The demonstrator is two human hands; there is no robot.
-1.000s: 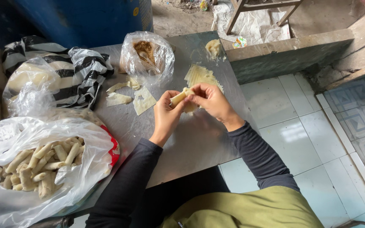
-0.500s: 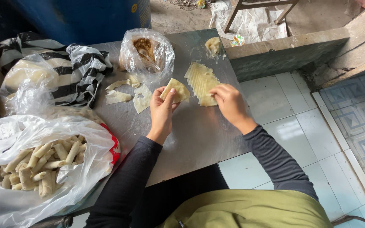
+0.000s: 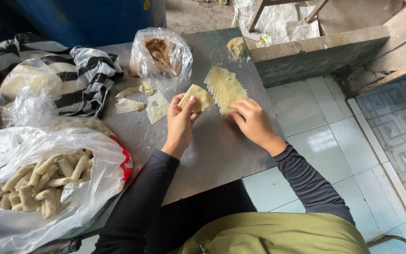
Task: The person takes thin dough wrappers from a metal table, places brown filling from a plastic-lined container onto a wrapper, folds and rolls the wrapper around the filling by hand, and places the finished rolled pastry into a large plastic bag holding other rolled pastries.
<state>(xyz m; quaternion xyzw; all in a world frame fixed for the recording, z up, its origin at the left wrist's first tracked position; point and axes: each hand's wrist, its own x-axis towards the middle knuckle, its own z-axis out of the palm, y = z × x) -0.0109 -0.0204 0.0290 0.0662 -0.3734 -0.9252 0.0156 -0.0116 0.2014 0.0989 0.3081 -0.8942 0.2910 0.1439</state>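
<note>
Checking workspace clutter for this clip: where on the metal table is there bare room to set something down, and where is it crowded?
The table is bare near its front edge, between the left hand and right hand and below them. A narrower bare strip lies between the filling bag and the dough lump. The left side is crowded: wrapper scraps, striped bag and the bag of finished rolls.

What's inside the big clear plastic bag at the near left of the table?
The big clear plastic bag holds a heap of pale rolled pastries. Its crumpled folds cover the rest, so how deep the heap goes cannot be seen.
</note>
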